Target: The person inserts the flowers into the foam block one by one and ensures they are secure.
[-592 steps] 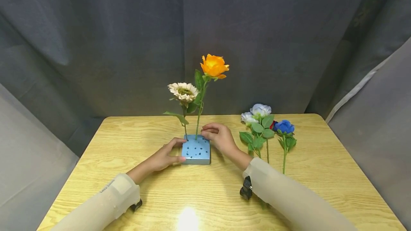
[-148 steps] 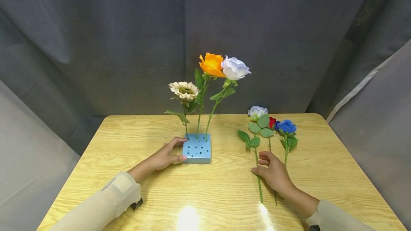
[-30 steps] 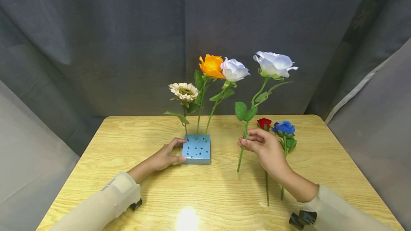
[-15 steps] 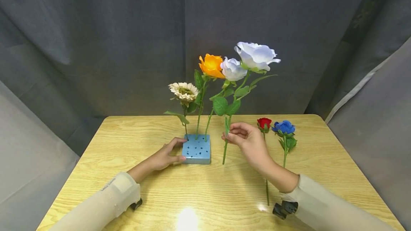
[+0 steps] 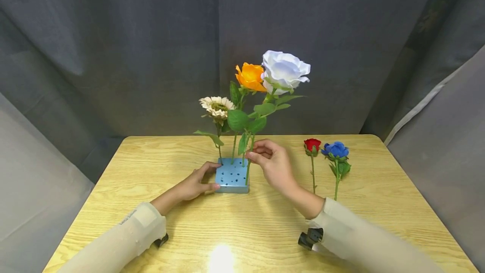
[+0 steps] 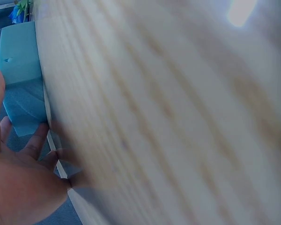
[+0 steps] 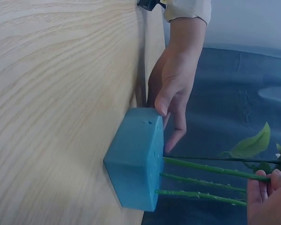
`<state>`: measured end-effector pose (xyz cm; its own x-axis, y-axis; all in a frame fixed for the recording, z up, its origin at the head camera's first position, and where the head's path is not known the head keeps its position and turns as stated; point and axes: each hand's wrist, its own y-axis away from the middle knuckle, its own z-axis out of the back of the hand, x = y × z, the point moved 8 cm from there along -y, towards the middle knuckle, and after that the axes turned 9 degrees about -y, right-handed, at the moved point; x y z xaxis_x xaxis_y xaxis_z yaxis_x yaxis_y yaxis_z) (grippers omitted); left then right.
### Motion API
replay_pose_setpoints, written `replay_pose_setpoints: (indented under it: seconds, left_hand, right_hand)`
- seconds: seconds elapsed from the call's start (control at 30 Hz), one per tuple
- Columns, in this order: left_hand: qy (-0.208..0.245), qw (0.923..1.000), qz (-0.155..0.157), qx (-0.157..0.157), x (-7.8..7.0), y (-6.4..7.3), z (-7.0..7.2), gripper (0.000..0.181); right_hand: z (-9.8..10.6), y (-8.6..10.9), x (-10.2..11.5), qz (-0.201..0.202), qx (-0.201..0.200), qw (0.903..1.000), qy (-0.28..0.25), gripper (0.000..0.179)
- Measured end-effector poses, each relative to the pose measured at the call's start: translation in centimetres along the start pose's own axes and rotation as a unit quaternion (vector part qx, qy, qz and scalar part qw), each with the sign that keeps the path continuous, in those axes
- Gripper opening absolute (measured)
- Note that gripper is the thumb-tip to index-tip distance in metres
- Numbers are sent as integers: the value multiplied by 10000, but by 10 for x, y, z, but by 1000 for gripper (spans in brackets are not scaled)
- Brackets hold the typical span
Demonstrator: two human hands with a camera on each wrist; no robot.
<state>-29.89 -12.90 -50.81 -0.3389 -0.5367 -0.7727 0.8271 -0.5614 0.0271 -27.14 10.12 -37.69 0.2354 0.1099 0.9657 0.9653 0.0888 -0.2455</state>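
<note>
My left hand holds the left side of a light blue foam block full of small holes, thumb at the front corner and a finger at the back. My right hand pinches the green stem of a white artificial rose. That stem's lower end meets the block's top near its right front edge; how deep it sits I cannot tell. Upright in the block's back part stand a cream sunflower, an orange flower and another white rose, mostly hidden. In the right wrist view the held stem reaches the block.
Right of my right hand, a red rose and a blue flower lie on the wooden table. Grey curtains hang behind the table and at both sides.
Since a second ago my right hand has carried the white rose left from above the table to the block. Earlier, that rose lay on the table; the left hand has stayed on the block.
</note>
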Motion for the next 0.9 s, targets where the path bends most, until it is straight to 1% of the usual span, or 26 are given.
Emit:
replay_pose_setpoints:
  seconds: [0.23, 0.43, 0.63, 0.9]
  left_hand:
    - [-18, 10000, 68, 32, -1, 1, 0, 63]
    - [8, 10000, 11, 19, 2, 0, -1, 62]
    - [-41, 10000, -4, 3, 2, 0, 0, 63]
    - [-106, 9999, -4, -2, 1, 0, 1, 64]
  right_hand:
    - [-14, -4, -14, 3, -173, 9998, -110, 23]
    - [-24, -11, -16, 283, -348, 9990, -56, 23]
    - [-32, -17, -20, 346, -426, 9981, -294, 20]
    - [-39, -22, -26, 302, -527, 9957, -704, 18]
